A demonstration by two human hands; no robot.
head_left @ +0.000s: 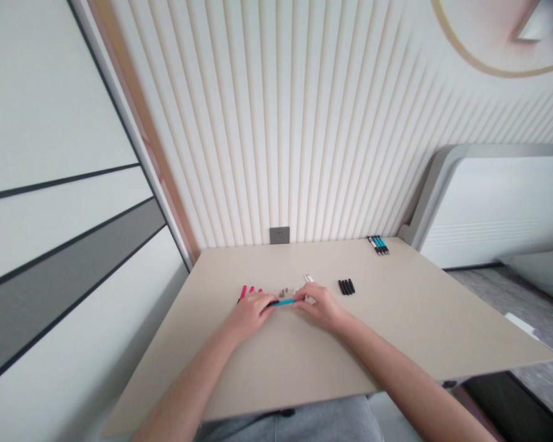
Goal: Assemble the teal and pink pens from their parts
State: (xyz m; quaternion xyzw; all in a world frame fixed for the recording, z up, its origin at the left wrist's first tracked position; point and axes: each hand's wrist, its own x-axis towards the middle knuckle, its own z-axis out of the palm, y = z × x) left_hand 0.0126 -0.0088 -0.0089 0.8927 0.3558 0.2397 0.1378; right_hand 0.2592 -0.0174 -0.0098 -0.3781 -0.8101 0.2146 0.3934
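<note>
Against the ribbed wall panel [276, 123], the head camera showed a cream tabletop [396, 307] with a teal pen barrel [282, 302] held crosswise, its long axis running left to right between both hands. The left hand [251, 314] had its fingers [263, 299] clenched on the dark end; the right hand [316, 306] pinched the teal end. Red pen parts [246, 292] lay just beyond the left hand.

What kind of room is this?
Probably a room in someone's home, maybe a bedroom: there's a desk, a wall socket behind it, and what looks like a wardrobe door beside it.
</note>
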